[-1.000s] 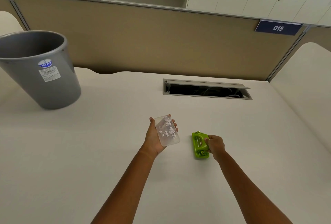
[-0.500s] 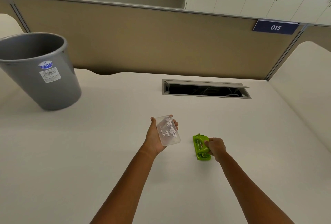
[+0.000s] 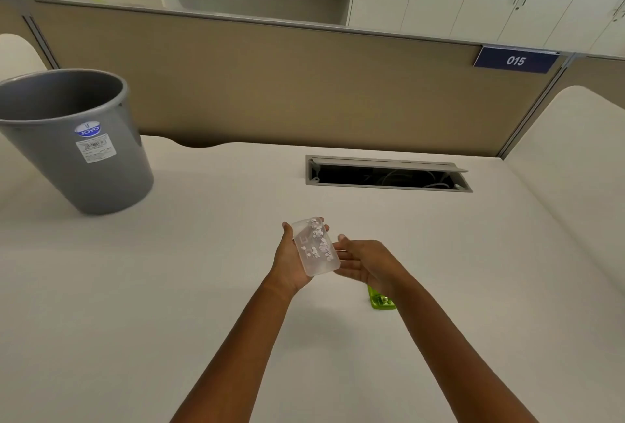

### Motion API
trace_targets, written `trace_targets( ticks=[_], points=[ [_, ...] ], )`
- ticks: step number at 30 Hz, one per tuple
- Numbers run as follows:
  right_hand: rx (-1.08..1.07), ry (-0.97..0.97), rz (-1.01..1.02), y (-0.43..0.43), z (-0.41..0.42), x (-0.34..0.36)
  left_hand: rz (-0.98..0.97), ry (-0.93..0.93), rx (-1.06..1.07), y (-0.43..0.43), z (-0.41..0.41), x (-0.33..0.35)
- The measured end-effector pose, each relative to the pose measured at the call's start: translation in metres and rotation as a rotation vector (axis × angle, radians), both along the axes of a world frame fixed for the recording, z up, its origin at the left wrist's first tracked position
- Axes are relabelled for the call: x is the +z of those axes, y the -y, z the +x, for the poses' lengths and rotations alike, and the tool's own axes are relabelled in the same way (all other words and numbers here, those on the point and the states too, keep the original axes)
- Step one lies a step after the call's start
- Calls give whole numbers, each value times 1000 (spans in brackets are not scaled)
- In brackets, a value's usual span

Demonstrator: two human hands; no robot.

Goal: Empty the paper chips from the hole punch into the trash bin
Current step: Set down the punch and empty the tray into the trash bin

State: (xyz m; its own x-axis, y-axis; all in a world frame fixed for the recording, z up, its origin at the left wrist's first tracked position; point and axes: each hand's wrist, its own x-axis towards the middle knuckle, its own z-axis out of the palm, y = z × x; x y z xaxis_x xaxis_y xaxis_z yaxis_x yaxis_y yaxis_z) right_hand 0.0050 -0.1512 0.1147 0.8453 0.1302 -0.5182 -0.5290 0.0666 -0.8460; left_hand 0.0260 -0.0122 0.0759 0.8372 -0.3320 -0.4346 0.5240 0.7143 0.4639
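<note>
White bench (image 3: pixel 439 253) carries a grey plastic trash bin (image 3: pixel 101 169), far left. My left hand (image 3: pixel 291 260) grips the clear plastic chip tray (image 3: pixel 316 246) — white paper chips (image 3: pixel 319 241) inside. My right hand (image 3: pixel 368 263) — fingers spread, empty — touches the tray, covering the green hole punch (image 3: pixel 382 301).

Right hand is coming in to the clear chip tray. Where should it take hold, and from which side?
Grip the clear tray by its long right edge, coming from the right with the right hand. The left hand cradles it from the left and beneath. It lies open side up with loose paper chips inside, so hold it level.
</note>
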Motion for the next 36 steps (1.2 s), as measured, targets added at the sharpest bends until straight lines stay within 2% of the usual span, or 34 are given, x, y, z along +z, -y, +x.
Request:
trace_targets(
  ticks=[3, 8, 16, 23, 27, 31, 34, 36],
  points=[
    [61, -56, 147, -10, -2, 4, -32, 15, 19, -5, 0, 3],
    [18, -77, 323, -25, -2, 5, -19, 22, 73, -15, 4, 8],
    [-9, -55, 314, -58, 7, 16, 53, 19, 60, -46, 11, 17],
    [-20, -54, 334, -99, 24, 24, 116, 49, 145, -98, 20, 25],
    [-13, -57, 339, -125, 37, 26, 319, -3, 269, -137, 29, 28],
    [-9, -60, 339, -151, 52, 29, 593, -100, 537, -188, 46, 33],
    [5, -62, 318, -172, 63, 35, 941, -163, 713, -229, 59, 38],
    [23, -69, 318, -189, 72, 40, 1214, -133, 798, -254, 64, 47]
  ],
)
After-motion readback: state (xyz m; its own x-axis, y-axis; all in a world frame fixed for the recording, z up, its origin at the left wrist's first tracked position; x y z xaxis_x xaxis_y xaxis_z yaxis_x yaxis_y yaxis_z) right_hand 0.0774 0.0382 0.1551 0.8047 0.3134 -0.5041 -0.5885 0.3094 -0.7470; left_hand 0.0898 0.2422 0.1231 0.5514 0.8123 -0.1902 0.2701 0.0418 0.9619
